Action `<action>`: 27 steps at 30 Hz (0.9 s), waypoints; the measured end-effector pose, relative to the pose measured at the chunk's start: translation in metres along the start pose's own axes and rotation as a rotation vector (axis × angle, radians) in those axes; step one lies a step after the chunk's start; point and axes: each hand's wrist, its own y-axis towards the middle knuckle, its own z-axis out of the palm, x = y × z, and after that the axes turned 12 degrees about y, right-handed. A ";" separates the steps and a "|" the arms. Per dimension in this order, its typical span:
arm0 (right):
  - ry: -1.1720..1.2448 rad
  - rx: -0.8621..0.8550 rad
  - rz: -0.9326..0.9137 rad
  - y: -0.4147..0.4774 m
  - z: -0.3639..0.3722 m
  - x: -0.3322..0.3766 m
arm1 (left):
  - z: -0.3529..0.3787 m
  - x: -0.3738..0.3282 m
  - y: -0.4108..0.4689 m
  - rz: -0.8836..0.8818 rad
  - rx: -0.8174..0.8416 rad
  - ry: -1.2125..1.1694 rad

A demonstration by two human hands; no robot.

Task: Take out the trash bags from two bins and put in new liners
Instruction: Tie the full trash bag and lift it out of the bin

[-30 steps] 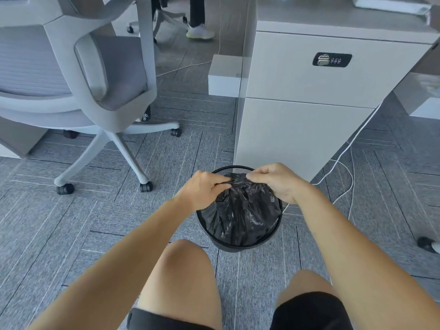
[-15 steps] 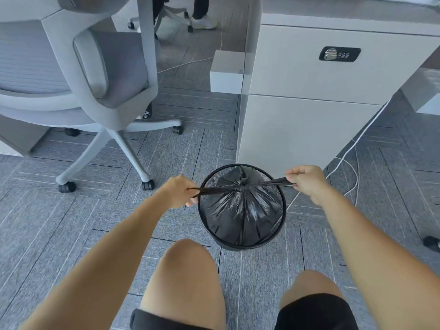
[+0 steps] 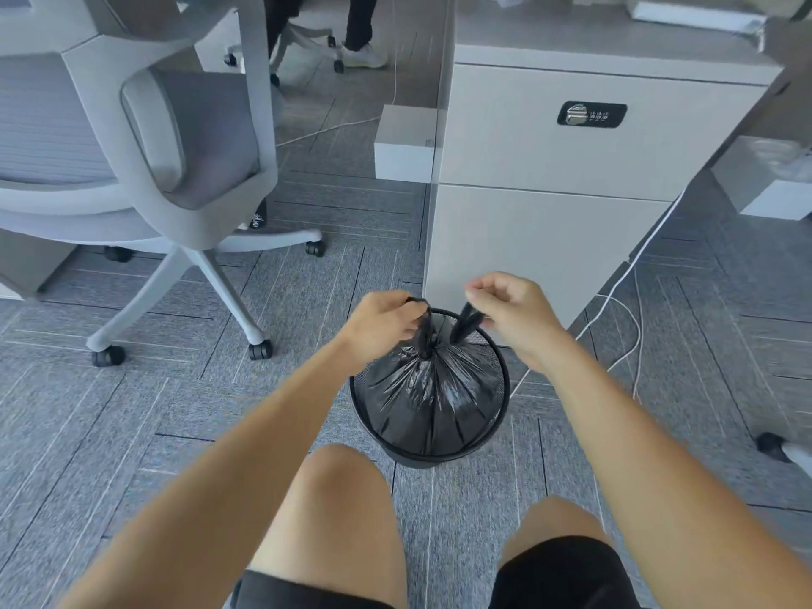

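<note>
Just past the person's bare knees [image 3: 338, 476], the black mesh bin [image 3: 439, 460] stands upright on the carpet [image 3: 132, 432] with the trash bag [image 3: 433, 397] sitting inside it, its gathered neck pointing straight up and its long axis vertical. Above the rim, the left hand [image 3: 382, 320] has its fingers curled round one twisted end of it and the right hand [image 3: 509, 309] pinches the other, the two ends apart. I'd say cross them low, cinch tight at the neck, then lift straight up. Beyond stands a white cabinet [image 3: 549, 235].
</note>
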 end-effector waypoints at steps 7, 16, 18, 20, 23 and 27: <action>0.055 0.108 0.038 -0.008 0.024 0.010 | 0.018 -0.020 -0.003 -0.103 -0.115 -0.094; 0.038 0.080 0.082 -0.013 0.026 0.002 | 0.014 -0.019 -0.008 -0.085 -0.005 -0.094; 0.086 0.104 0.138 -0.010 0.023 0.000 | 0.014 -0.019 -0.011 -0.062 0.072 -0.153; 0.205 0.150 0.213 -0.008 0.020 0.000 | 0.014 -0.022 -0.016 -0.072 0.209 -0.328; 0.178 0.123 0.242 -0.002 0.020 0.001 | 0.016 -0.023 -0.016 -0.021 0.225 -0.288; -0.116 0.082 0.135 -0.003 0.025 0.005 | 0.016 -0.025 -0.012 0.061 0.096 -0.029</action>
